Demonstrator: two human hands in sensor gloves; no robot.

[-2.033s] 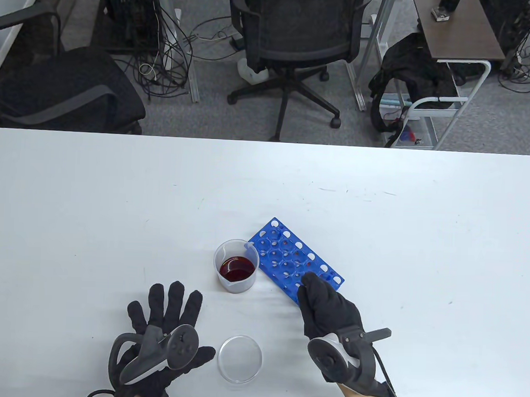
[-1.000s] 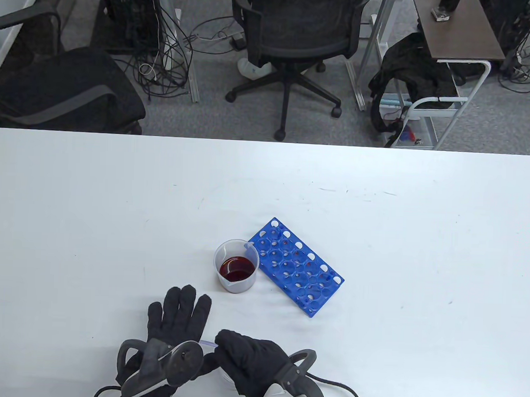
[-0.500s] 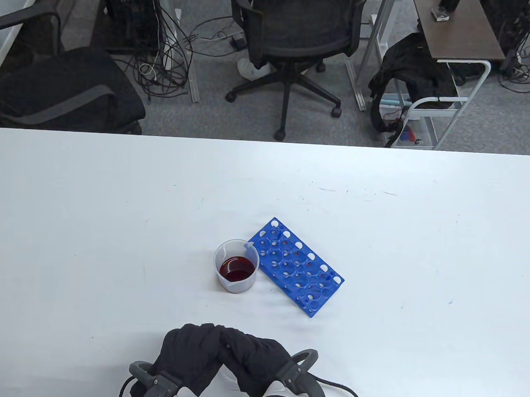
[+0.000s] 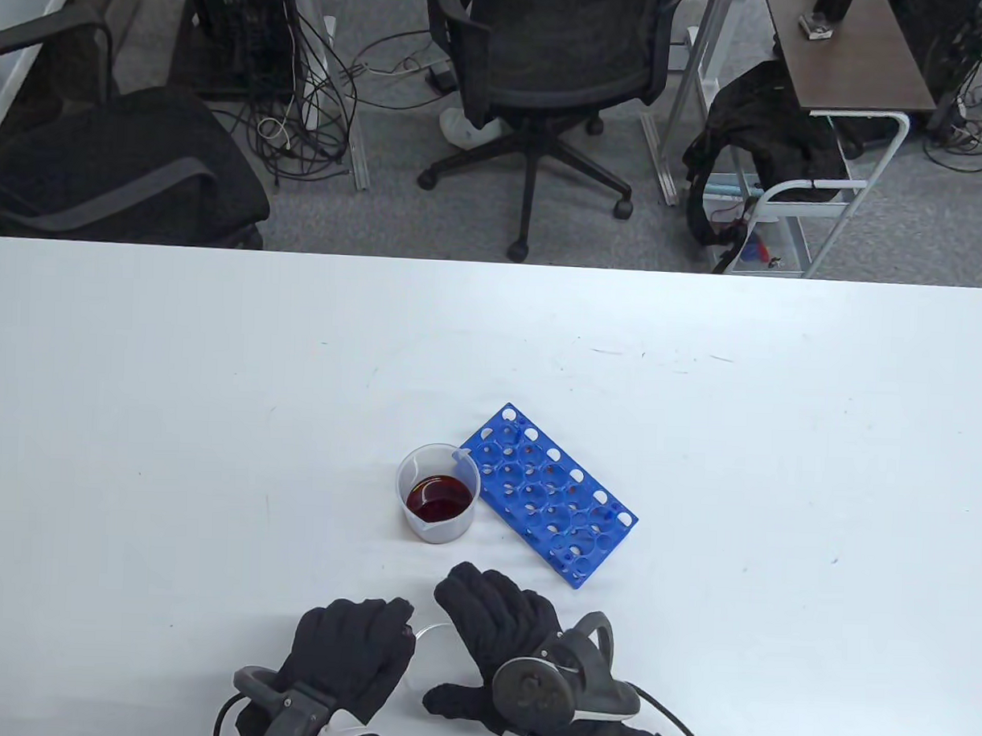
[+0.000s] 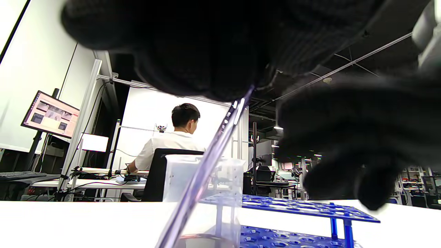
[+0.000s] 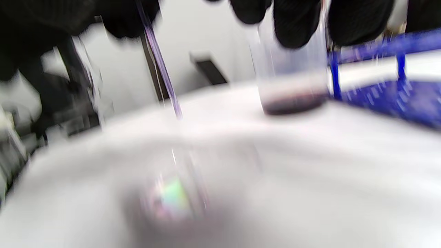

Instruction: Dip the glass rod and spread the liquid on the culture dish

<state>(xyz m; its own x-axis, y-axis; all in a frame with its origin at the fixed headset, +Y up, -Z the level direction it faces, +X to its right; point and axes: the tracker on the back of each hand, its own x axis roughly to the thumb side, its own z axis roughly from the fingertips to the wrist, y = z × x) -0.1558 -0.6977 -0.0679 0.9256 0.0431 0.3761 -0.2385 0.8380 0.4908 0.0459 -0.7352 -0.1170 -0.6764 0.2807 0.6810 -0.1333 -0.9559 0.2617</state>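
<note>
My left hand (image 4: 385,630) is curled near the table's front edge and pinches a thin glass rod (image 5: 210,155), which slants down from its fingers in the left wrist view; the table view hides the rod. My right hand (image 4: 470,625) lies just to its right with fingers spread, holding nothing. Only a thin arc of the clear culture dish (image 4: 431,627) shows between the two hands. A plastic beaker (image 4: 437,495) of dark red liquid stands just beyond the hands. The blurred right wrist view shows the rod (image 6: 160,65) and the beaker (image 6: 293,86).
A blue test tube rack (image 4: 547,495) lies right of the beaker, angled toward the front right; it also shows in the left wrist view (image 5: 296,208). The white table (image 4: 216,415) stretches wide on all sides. Office chairs and a cart stand beyond its far edge.
My right hand came from the rack to my left hand, and the two closed together over the dish. Now the right hand has drawn off rightward with fingers spread; the left hand keeps the rod.
</note>
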